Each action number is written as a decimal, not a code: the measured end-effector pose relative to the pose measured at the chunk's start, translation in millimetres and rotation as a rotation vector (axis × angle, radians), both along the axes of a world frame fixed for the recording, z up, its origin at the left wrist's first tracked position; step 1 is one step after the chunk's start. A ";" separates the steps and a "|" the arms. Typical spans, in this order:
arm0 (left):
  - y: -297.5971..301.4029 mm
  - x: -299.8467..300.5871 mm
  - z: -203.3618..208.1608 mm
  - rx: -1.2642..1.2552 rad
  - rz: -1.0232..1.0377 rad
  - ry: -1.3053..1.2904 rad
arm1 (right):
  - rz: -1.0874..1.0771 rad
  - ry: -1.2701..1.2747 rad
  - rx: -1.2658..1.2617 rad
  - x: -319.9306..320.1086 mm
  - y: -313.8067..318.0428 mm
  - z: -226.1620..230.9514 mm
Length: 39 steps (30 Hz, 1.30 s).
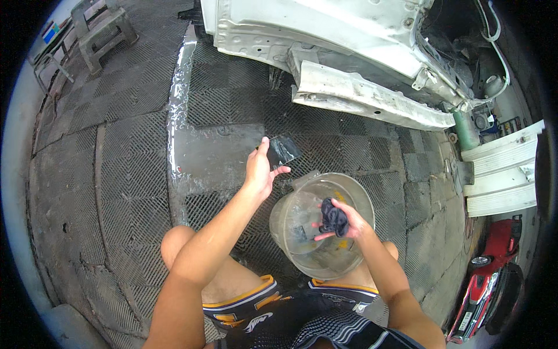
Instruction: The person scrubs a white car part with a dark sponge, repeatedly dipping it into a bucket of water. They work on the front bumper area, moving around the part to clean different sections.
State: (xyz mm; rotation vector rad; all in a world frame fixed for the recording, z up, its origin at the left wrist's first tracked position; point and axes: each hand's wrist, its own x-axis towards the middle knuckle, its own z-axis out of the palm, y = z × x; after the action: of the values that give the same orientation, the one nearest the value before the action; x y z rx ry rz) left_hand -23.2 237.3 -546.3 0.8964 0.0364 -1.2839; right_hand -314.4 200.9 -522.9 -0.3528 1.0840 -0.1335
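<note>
The stripped white car body is hanging over the far side of the scene; below it the wet black grid floor is spreading out, with a smooth wet strip running through it; a grey step stool is standing at the far left and a red car is sitting at the right edge. The person is squatting; a clear plastic bucket is sitting between the knees, just in front of them. The right hand is clenching a dark wadded cloth over the bucket's mouth. The left hand is pinching a small dark rectangular sheet, held up over the floor just beyond the bucket's rim; its long axis is running from near left to far right, its free end pointing toward the car body. I judge the wet sheet could be slipping from that thin pinch onto the gritty floor; the bucket, standing unsteadied, could be tipping if the cloth hand is pressing on its rim.
</note>
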 end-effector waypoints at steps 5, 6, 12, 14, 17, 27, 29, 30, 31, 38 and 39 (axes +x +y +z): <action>4.5 -2.9 4.8 0.033 -0.010 0.025 | 0.399 -0.081 -0.383 32.7 -12.5 67.1; 5.9 -3.6 5.7 0.051 -0.015 0.025 | 0.382 0.022 -0.532 67.1 -27.7 88.7; 19.0 8.9 2.9 0.030 -0.033 0.021 | -0.372 -0.186 -0.900 273.7 -121.8 155.0; 19.9 11.9 6.2 0.027 -0.011 0.027 | -0.476 -0.105 -1.034 251.3 -120.5 118.6; 31.8 32.8 4.4 0.002 0.045 0.029 | -0.510 -0.038 -1.054 201.0 -81.0 96.3; 38.8 31.2 -0.6 0.076 0.126 -0.016 | -0.142 0.337 -0.138 -41.8 -7.0 -209.1; 25.7 7.3 10.4 0.023 0.091 0.051 | 0.242 0.906 -0.924 -72.9 -0.8 -272.0; 22.9 3.6 11.0 0.017 0.060 0.020 | 0.604 1.013 -1.171 -66.3 4.7 -286.4; 23.3 -0.2 12.5 0.016 0.068 -0.004 | 0.701 1.108 -1.143 -47.0 15.0 -294.7; 24.9 16.4 -0.9 -0.119 0.208 0.026 | 0.508 0.308 -0.335 2.5 -29.7 -135.6; 24.7 22.2 -2.2 -0.127 0.279 0.030 | 0.330 0.219 -0.280 10.1 -31.6 -84.4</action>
State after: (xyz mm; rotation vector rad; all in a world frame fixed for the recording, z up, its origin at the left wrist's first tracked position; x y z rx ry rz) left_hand -1.0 261.9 -548.5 0.7345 0.0985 -1.0275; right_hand -304.4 169.3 -607.4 -0.8074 1.2097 0.0505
